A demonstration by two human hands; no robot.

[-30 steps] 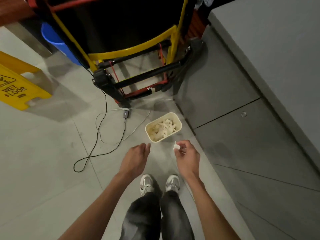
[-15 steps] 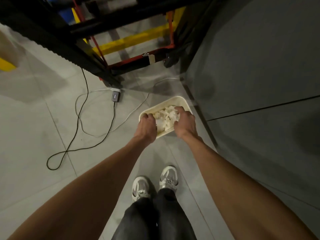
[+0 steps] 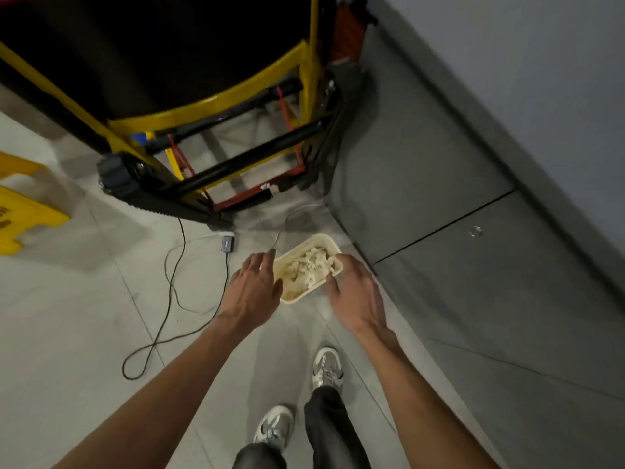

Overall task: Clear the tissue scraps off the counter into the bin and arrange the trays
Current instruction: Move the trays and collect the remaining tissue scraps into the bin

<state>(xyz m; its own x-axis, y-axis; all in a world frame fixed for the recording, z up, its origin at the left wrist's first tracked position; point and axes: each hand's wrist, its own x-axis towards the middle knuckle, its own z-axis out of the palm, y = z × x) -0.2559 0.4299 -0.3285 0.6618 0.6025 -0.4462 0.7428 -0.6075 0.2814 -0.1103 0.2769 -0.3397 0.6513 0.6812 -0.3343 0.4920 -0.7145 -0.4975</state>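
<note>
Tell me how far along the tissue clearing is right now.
Done: the cream rectangular plastic bin on the floor holds a heap of white tissue scraps. In hand: the open left hand is beside its left rim, the right hand over its right rim; neither visibly holds a scrap. Left: no trays or countertop show here, so neither can be checked.

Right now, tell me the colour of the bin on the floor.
The bin is cream white; the head view shows it best.
</note>
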